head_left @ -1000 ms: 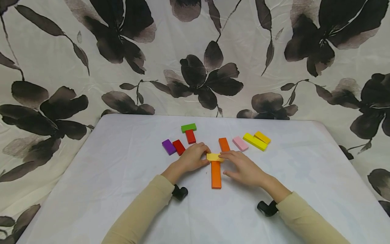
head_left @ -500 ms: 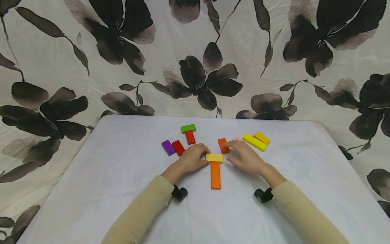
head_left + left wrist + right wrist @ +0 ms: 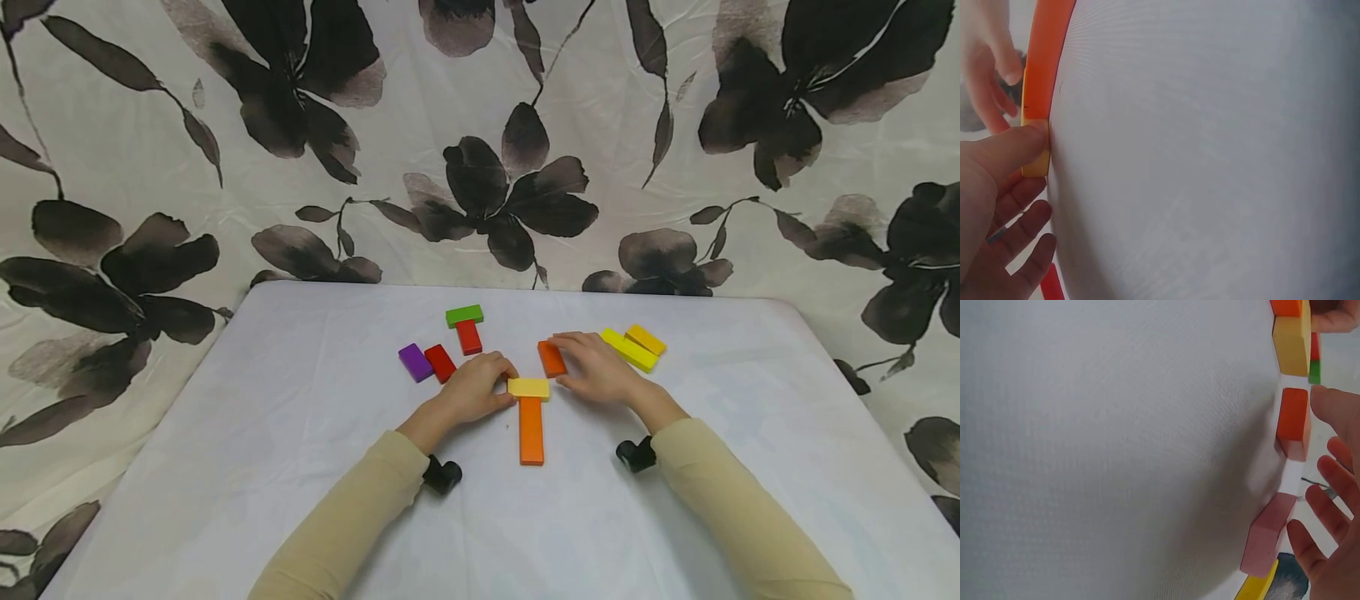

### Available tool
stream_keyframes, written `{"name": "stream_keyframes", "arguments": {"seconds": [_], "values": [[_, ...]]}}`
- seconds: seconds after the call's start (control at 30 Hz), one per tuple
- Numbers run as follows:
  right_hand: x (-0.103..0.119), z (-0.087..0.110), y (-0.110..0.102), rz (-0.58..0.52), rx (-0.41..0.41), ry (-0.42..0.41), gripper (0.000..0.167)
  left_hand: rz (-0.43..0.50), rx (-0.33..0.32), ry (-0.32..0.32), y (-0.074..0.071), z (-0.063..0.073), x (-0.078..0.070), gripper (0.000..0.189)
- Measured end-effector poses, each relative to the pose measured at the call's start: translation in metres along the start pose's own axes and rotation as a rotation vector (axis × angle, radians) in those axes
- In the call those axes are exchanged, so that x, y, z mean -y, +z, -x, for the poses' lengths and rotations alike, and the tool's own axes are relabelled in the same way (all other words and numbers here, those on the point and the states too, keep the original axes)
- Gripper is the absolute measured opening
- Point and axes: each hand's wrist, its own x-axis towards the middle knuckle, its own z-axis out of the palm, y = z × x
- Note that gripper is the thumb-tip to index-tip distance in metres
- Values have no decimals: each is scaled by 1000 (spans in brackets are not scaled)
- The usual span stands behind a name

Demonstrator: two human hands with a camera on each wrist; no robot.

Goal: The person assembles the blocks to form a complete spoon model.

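Note:
My left hand (image 3: 472,388) pinches the left end of a pale yellow block (image 3: 529,389), with the thumb (image 3: 1019,142) against its side in the left wrist view. That block lies crosswise at the far end of a long orange block (image 3: 531,432), the two forming a T. My right hand (image 3: 600,372) is just right of a short orange block (image 3: 551,359), fingers bent loosely and spread around its right side. In the right wrist view the thumb tip is right at this block. A pink block (image 3: 1266,540) shows below the fingers there; the hand hides it in the head view.
Behind the left hand lie a purple block (image 3: 416,362), a red block (image 3: 440,363), and another red block (image 3: 468,337) against a green block (image 3: 464,315). At right are a yellow block (image 3: 628,350) and an amber block (image 3: 646,338). The white table (image 3: 315,367) meets a floral cloth.
My right hand has left the pale yellow block and moved away from me to the short orange block, covering the pink one. The left hand stays put on the pale yellow block.

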Motion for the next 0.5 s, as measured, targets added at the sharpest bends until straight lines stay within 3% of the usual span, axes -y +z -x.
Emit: {"name": "stream_keyframes", "arguments": {"seconds": [0.23,0.5], "values": [[-2,-5,-1,57,41,43,65,-1,-3,3,-1,0,0,30],[-6,-10,0,44,71,70,64,3,2,-11,0,0,-1,30]]}}
